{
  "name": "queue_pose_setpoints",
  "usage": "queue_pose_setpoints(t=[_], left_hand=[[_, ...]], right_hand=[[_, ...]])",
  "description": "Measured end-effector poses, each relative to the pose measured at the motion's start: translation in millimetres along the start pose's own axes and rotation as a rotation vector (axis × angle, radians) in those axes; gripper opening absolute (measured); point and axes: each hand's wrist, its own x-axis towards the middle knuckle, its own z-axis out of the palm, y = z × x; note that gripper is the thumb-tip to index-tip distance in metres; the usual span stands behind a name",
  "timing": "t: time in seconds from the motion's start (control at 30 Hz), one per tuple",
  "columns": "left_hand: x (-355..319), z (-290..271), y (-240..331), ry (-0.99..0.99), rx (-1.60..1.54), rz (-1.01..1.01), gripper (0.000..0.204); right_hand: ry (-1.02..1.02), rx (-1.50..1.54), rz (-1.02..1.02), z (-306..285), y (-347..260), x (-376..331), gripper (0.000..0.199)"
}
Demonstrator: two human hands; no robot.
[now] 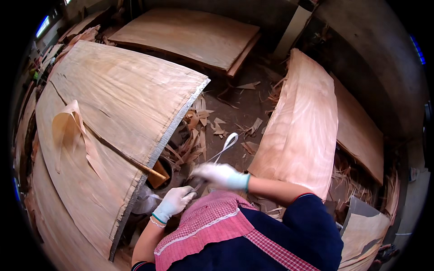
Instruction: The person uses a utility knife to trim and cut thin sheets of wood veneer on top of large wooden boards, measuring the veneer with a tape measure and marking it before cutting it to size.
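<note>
Both my hands wear white gloves and meet in front of my chest. My right hand (220, 175) is closed around a thin white strip (226, 145) that runs up and away from it and ends in a small loop. My left hand (174, 202) sits just below and to the left, its fingers pinched at the strip's lower end. Both hands hover over the gap between two stacks of thin wood veneer. A pink checked apron (212, 226) covers my front.
A tall stack of large veneer sheets (122, 99) lies to the left, with a curled torn piece (68, 128) on top. Another stack (303, 122) lies right, and a third (190, 36) at the back. Veneer scraps (203, 128) litter the dark floor. A round dark container (162, 174) stands beside the left stack.
</note>
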Motion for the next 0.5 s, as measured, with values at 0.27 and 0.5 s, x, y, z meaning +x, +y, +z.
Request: queue_pose_setpoints(t=[0.27,0.5], left_hand=[[-17.1,-8.4,22.4,0.121,-0.019,-0.117,0.026],[-22.4,3.3,40.0,0.564,-0.491,-0.112,0.039]], right_hand=[[-0.024,0.292,-0.048,28.3,26.7,9.7,0.022],[-0.336,0.976,0.238,4.4,29.6,46.6,0.017]])
